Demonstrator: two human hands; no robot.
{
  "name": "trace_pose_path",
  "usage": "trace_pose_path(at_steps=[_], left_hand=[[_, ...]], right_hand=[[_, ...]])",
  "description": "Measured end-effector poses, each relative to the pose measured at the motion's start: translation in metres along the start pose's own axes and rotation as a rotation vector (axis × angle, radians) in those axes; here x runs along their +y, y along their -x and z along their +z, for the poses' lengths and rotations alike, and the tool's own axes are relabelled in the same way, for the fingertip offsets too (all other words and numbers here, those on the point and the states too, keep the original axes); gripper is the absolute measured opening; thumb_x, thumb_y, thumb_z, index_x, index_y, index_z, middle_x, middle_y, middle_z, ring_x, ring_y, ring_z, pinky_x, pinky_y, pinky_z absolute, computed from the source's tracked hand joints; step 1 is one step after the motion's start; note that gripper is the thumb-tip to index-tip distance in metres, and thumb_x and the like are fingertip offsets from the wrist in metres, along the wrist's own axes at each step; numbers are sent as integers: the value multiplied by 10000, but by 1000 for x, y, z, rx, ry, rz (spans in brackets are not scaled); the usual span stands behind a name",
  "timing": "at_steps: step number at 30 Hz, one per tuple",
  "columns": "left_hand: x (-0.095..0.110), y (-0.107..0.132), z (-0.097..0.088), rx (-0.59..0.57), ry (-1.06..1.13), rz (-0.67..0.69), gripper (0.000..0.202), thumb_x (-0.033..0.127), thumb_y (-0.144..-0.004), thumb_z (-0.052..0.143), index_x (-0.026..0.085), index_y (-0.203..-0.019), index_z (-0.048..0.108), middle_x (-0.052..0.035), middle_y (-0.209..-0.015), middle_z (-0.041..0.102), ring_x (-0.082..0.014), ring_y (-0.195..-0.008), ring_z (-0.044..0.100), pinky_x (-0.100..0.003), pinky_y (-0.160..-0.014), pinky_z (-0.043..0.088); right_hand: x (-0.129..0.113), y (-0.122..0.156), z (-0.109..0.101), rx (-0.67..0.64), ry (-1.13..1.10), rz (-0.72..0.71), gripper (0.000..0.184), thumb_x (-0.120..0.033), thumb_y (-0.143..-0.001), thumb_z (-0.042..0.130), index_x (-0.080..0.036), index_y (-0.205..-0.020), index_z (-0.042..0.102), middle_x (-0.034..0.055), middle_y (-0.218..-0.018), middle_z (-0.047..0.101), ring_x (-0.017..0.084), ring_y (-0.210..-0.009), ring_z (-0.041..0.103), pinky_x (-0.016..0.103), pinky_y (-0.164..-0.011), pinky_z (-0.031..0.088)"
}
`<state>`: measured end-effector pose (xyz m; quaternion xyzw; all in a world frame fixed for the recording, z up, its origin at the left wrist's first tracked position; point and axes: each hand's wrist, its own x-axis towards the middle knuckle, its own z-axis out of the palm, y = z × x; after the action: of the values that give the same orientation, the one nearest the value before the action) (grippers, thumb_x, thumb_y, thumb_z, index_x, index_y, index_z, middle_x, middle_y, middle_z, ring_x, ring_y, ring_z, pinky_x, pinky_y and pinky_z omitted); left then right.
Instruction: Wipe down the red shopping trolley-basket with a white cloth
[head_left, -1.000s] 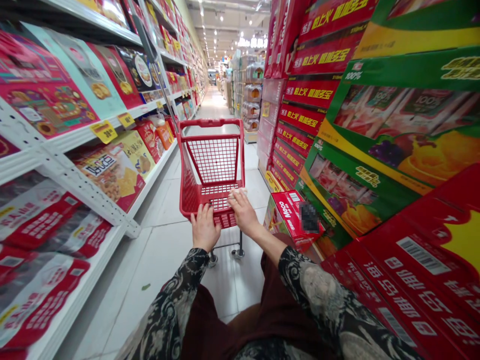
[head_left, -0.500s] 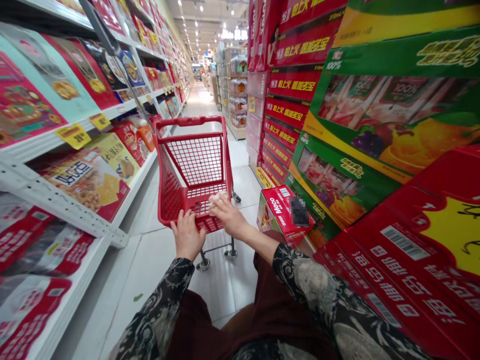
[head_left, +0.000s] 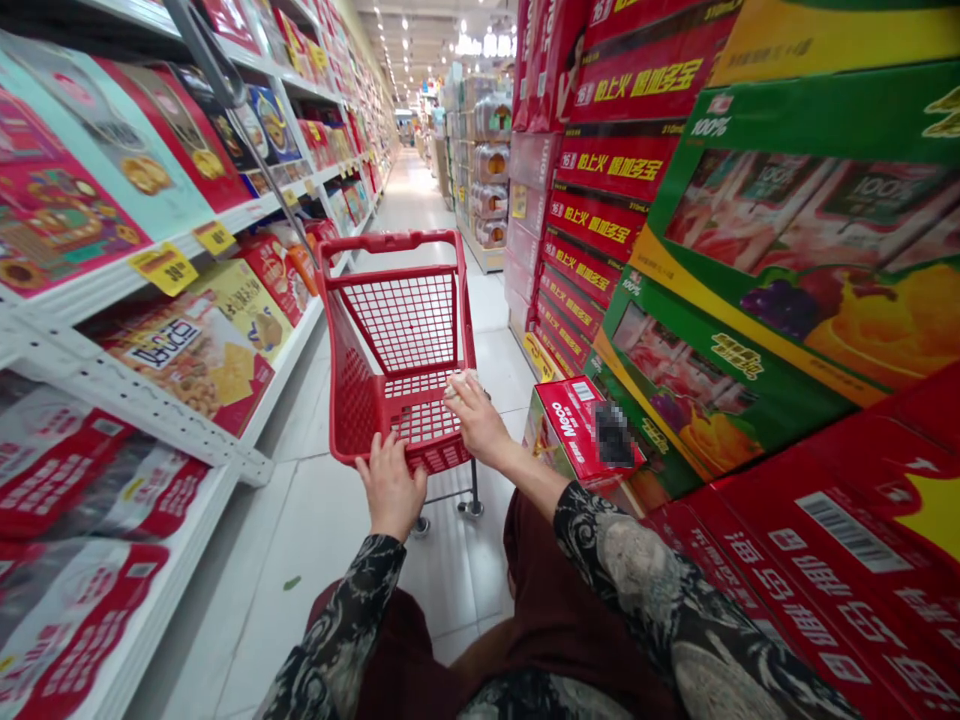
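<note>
A red mesh shopping cart (head_left: pixel 397 320) stands directly in front of me on its small wheels, its basket holding nothing I can identify. My left hand (head_left: pixel 390 485) curls over the cart's near rim. My right hand (head_left: pixel 474 420) rests further along that rim, its fingers hooked over the edge. A small pale item (head_left: pixel 459 385) lies at those fingertips, though I cannot tell what it is. Dark patterned sleeves cover both forearms.
Along the left, white shelves (head_left: pixel 142 410) carry boxed food and yellow price tags (head_left: pixel 163 268). Large stacks of red and green juice cartons (head_left: pixel 735 300) line the right, with a red-and-white carton (head_left: pixel 577 435) at their foot. A long white-tiled aisle (head_left: pixel 412 190) runs ahead.
The view has swayed slightly from side to side, and the cart with it. Both hands stay on the cart's near rim.
</note>
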<state>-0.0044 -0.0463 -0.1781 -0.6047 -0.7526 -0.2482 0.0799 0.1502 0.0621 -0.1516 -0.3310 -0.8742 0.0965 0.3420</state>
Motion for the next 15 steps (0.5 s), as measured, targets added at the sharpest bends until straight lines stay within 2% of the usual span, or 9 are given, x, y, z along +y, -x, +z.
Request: trace_pose_path(at_steps=[3,6,9,15], left_hand=[[-2,3,-2,4,19,6,372,217,-785,462,100,-1135,510,-184,-1319,501,-336,-1338,293,-610,-1075,182],[-5,6,-4,22,32,8,358,204,-791,467,103,-1131,509,-181,-1323,499,-331,-1342,288,-604,-1075,180],[-8,8,-5,23,54,15,371,190,-791,475,112,-1152,496,-182,-1333,490,-330,-1351,274,-611,-1072,171],[-14,10,-4,-8,81,65,408,192,-804,484,121,-1204,454,-182,-1354,469,-323,-1370,240,-609,-1077,153]], right_hand=[[-10,10,3,42,-58,-28,432,6,-778,394,-98,-1148,593,148,-1417,403,219,-1415,77,481,-1125,240],[-16,12,3,63,-103,-43,340,-98,-797,479,-99,-1108,615,157,-1430,375,246,-1411,93,487,-1122,245],[-11,-3,7,71,-105,15,310,-175,-826,509,-121,-1110,620,148,-1462,318,257,-1403,138,490,-1125,234],[14,-42,15,112,-83,137,409,-91,-813,462,-142,-1203,573,113,-1473,306,225,-1376,243,424,-1121,280]])
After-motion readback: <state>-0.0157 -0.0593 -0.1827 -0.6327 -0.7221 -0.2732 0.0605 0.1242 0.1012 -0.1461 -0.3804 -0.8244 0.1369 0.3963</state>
